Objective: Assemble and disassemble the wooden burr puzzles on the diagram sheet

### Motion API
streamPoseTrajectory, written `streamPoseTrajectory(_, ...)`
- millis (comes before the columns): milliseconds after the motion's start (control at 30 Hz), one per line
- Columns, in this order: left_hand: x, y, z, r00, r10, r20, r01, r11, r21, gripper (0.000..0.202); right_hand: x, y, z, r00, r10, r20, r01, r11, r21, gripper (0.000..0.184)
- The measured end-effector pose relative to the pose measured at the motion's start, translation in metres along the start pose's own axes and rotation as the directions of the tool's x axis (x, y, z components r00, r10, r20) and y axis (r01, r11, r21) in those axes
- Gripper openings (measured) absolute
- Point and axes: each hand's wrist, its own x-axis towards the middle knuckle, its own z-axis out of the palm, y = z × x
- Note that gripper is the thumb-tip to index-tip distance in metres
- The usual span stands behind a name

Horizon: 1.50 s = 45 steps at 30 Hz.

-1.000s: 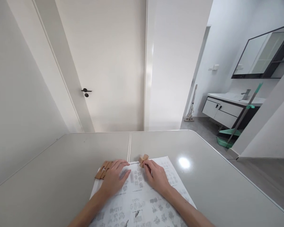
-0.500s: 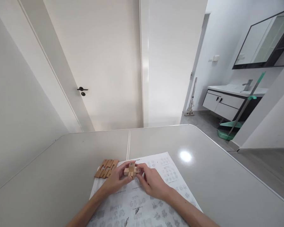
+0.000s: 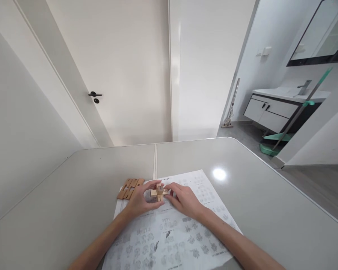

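Grey and glossy, the tabletop (image 3: 270, 210) spreads beneath everything in reach. On it lies a printed sheet (image 3: 186, 243), thin and likely to slide or crease if a wrist drags across it. The left hand (image 3: 138, 200) is curved into a wide C, its fingers and thumb gripping the wooden block cluster from far and near sides. The right hand (image 3: 187, 200) pinches the cluster's right end between thumb and fingertips. Flat slotted wooden pieces (image 3: 129, 187) lie at the sheet's far left corner, just beyond the left hand. Smallest is the wooden block cluster (image 3: 159, 190) itself, between both hands over the sheet's far part; whether it touches the paper cannot be told. It looks light, stiff and not slippery, though its bars may shift apart, so the crossing middle seems the surest hold, with single bars taken by their ends.
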Motion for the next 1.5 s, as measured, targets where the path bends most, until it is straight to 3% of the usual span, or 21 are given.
streamPoseTrajectory(200, 0.0, -0.004, -0.001, 1.0, 0.013, -0.002, -0.013, 0.995, 0.104, 0.056, -0.002, 0.0, 0.002, 1.0, -0.018, -0.021, 0.017, 0.999, -0.044, 0.019)
streamPoseTrajectory(567, 0.0, 0.002, 0.0, 0.995, 0.086, -0.048, -0.08, 0.991, 0.107, 0.056, -0.002, -0.003, 0.005, 0.997, -0.024, -0.072, 0.014, 0.991, -0.133, 0.023)
streamPoseTrajectory(833, -0.005, 0.006, 0.011, 0.992, 0.112, -0.052, -0.108, 0.991, 0.083, 0.067, -0.003, 0.001, 0.003, 0.999, -0.03, 0.043, 0.034, 0.996, -0.088, 0.013)
streamPoseTrajectory(967, -0.008, 0.011, 0.01, 0.995, 0.092, -0.029, -0.09, 0.994, 0.063, 0.071, -0.002, -0.004, -0.005, 0.99, -0.002, 0.143, -0.012, 0.995, 0.095, 0.012)
streamPoseTrajectory(1067, -0.009, 0.015, 0.007, 0.998, 0.059, 0.037, -0.06, 0.998, 0.008, 0.076, 0.0, -0.009, -0.018, 0.946, 0.021, 0.322, -0.124, 0.945, 0.302, 0.026)
streamPoseTrajectory(1200, -0.012, 0.021, 0.004, 0.991, 0.037, 0.127, -0.034, 0.999, -0.027, 0.08, 0.002, -0.012, -0.031, 0.889, -0.014, 0.457, -0.223, 0.859, 0.461, 0.027)
streamPoseTrajectory(1367, -0.019, 0.024, 0.005, 0.984, 0.01, 0.175, -0.02, 0.998, 0.055, 0.08, 0.001, -0.009, -0.026, 0.901, -0.016, 0.434, -0.242, 0.811, 0.533, 0.027)
streamPoseTrajectory(1500, -0.019, 0.024, 0.007, 0.984, 0.047, 0.172, -0.062, 0.995, 0.084, 0.079, 0.0, -0.006, -0.022, 0.929, 0.012, 0.37, -0.216, 0.829, 0.516, 0.025)
